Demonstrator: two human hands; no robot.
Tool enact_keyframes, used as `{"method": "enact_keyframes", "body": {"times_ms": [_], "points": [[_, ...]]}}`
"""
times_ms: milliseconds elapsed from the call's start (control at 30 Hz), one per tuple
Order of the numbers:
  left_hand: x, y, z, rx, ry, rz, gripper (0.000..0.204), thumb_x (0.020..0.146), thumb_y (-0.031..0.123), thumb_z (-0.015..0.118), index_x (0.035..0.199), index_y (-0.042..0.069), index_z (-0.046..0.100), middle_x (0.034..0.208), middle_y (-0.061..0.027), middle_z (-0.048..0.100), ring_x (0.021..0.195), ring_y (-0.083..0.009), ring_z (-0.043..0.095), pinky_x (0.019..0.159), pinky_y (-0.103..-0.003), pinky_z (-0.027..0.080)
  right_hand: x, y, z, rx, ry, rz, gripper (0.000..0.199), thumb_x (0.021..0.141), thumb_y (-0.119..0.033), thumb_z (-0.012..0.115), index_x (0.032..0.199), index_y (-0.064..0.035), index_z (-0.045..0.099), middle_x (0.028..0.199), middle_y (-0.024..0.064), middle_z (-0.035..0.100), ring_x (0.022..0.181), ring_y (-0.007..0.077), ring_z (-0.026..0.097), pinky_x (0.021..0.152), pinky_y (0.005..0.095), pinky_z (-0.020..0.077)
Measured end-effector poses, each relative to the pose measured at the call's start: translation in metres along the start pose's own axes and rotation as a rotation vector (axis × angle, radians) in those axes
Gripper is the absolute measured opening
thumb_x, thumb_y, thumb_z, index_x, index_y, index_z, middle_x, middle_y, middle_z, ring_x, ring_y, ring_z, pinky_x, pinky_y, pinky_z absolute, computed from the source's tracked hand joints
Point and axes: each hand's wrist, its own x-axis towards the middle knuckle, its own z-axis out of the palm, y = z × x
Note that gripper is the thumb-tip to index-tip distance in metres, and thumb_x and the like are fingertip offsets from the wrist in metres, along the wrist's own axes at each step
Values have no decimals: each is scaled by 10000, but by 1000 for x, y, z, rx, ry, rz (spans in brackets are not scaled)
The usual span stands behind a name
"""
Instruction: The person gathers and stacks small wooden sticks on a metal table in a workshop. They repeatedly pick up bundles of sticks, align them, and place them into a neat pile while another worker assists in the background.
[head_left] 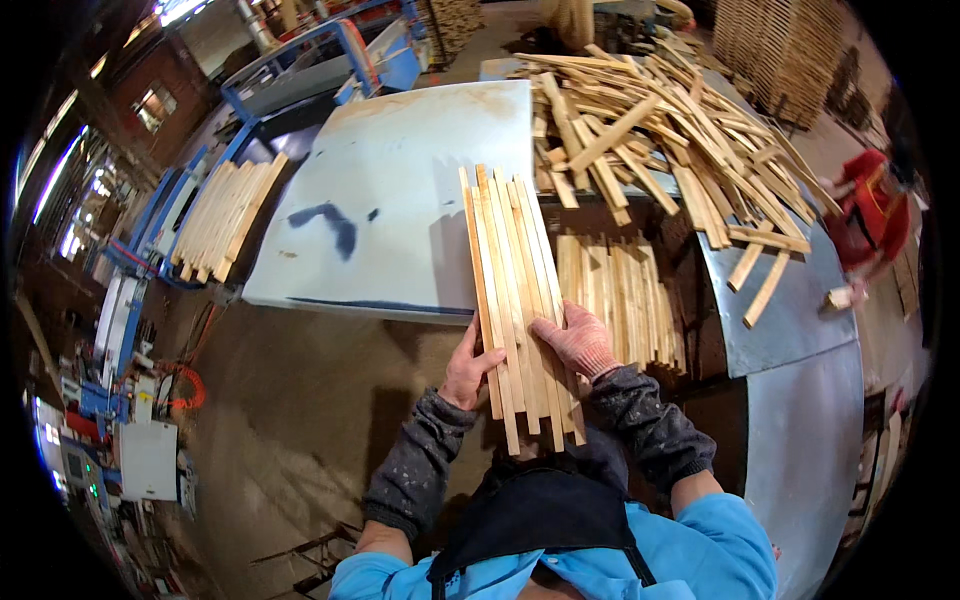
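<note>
Between my two hands is a bundle of wooden strips point(517, 290), side by side with uneven ends, its far part over the near right corner of a pale table. My left hand point(467, 367) is bare and grips the bundle's left side, thumb on top. On the opposite side my right hand point(579, 340), in a pinkish glove, holds it with the thumb across the strips. The fingers beneath the wood are hidden. Just right of the bundle, a lower stack of similar strips point(618, 300) is partly covered by my right hand.
The pale metal-topped table point(400, 200) has dark stains. Loose strips lie in a messy pile point(660, 130) at the far right, on a grey metal surface point(800, 430). A row of strips point(228, 218) rests by blue machinery point(150, 225) at left. Someone in red point(872, 215) is at far right.
</note>
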Motion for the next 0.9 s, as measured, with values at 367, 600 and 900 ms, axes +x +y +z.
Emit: {"method": "enact_keyframes", "body": {"times_ms": [367, 600, 900], "points": [[83, 86, -195, 249, 169, -107, 660, 1090, 239, 617, 1635, 19, 317, 1492, -136, 560, 1290, -213, 591, 1093, -377, 500, 162, -57, 153, -268, -106, -129, 743, 883, -592, 736, 1250, 47, 642, 1030, 260, 750, 1026, 420, 725, 918, 492, 559], [145, 186, -305, 757, 204, -94, 620, 1105, 330, 589, 1598, 6, 396, 1495, -143, 572, 1365, -217, 529, 1157, -375, 427, 260, -136, 232, -360, -238, -37, 809, 875, -624, 722, 1280, 63, 586, 1187, 282, 695, 1128, 444, 686, 975, 500, 543], [182, 282, -476, 1124, 400, -369, 522, 1113, 317, 543, 1526, 2, 490, 1441, -117, 627, 1290, -229, 586, 1098, -394, 472, 365, -227, 373, -220, -272, -98, 716, 862, -579, 755, 1198, 37, 613, 1048, 245, 731, 1022, 427, 711, 902, 485, 556]]}}
